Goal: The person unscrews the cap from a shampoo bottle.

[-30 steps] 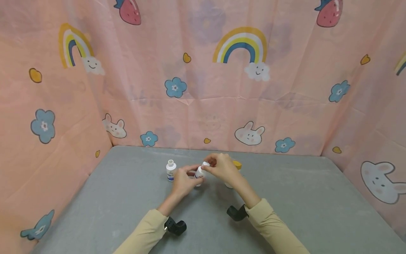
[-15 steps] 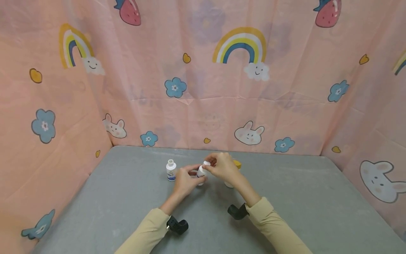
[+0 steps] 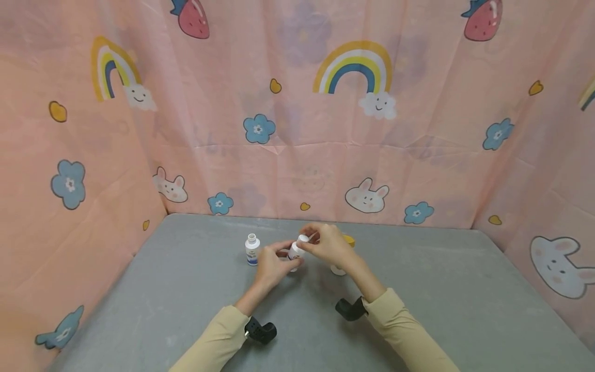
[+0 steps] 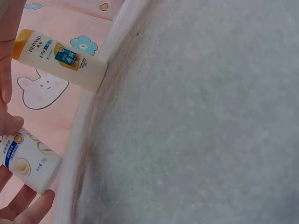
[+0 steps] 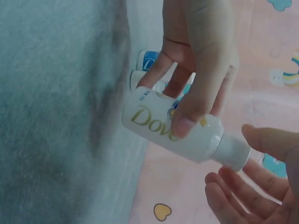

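My left hand (image 3: 273, 266) grips a small white Dove bottle (image 5: 163, 123) round its body, thumb on the front label. The bottle is tilted, with its white cap (image 5: 233, 151) toward my right hand (image 3: 327, 245). Thumb and fingers of the right hand are curled about that cap, fingertips right at its rim. To the left of my left hand stands a white bottle with a blue label (image 3: 252, 250), its narrow neck uncapped. Behind the right hand is a cream shampoo bottle with a yellow cap (image 4: 63, 60), mostly hidden in the head view.
The grey table (image 3: 186, 310) carries all the bottles. A pink patterned curtain (image 3: 302, 170) hangs along its back and both sides. Black wrist cameras (image 3: 260, 330) sit at both cuffs, low over the tabletop.
The held bottle has shifted slightly right and stands a little more upright, the left hand moving with it. The right hand stays at the cap. The other bottles have not moved.
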`<act>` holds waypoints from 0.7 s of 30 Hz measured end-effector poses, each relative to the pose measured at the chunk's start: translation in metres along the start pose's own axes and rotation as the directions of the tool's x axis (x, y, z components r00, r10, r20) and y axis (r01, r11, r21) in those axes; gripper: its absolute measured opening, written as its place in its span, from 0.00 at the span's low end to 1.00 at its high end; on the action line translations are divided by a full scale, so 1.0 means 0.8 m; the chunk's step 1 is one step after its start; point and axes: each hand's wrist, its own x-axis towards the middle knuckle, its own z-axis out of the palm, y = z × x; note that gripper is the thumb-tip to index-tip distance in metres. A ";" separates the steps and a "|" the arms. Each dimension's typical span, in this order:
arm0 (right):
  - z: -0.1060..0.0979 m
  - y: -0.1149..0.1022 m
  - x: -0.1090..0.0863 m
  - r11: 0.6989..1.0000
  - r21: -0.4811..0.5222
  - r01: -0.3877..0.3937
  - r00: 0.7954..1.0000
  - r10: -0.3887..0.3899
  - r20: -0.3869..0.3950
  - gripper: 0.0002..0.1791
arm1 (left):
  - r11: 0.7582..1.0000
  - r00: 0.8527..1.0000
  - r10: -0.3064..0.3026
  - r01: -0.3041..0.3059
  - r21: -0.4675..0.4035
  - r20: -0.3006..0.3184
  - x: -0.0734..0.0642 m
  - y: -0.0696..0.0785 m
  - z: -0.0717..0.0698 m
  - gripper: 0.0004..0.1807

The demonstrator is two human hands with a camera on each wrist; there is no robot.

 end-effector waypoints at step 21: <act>-0.001 0.001 0.000 0.993 -0.016 0.116 0.992 -0.117 -0.045 0.09 | 1.000 1.000 0.014 -0.014 -0.018 0.006 0.002 0.002 0.004 0.25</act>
